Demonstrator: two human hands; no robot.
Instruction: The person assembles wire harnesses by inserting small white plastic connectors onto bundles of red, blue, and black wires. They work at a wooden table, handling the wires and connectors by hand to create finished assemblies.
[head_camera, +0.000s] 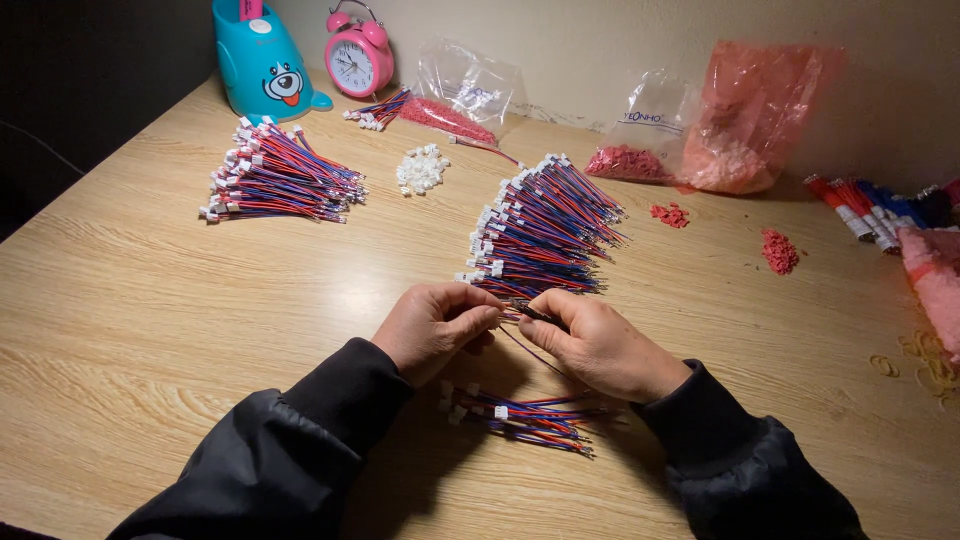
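My left hand (432, 327) and my right hand (598, 345) meet at the middle of the wooden table (150, 300), pinching one thin red-and-blue wire lead (527, 313) between their fingertips. Just beyond the fingers lies a large fanned pile of red-and-blue wire leads with white connectors (540, 232). A small bunch of the same leads (525, 415) lies under my wrists, near the table's front. Black sleeves cover both forearms.
Another wire pile (280, 175) lies at the far left, a heap of white connectors (421, 168) beside it. A blue cartoon-dog holder (263, 65), a pink alarm clock (359, 57), plastic bags of red parts (745, 115), loose red bits (779, 250) and rubber bands (925, 360) stand around.
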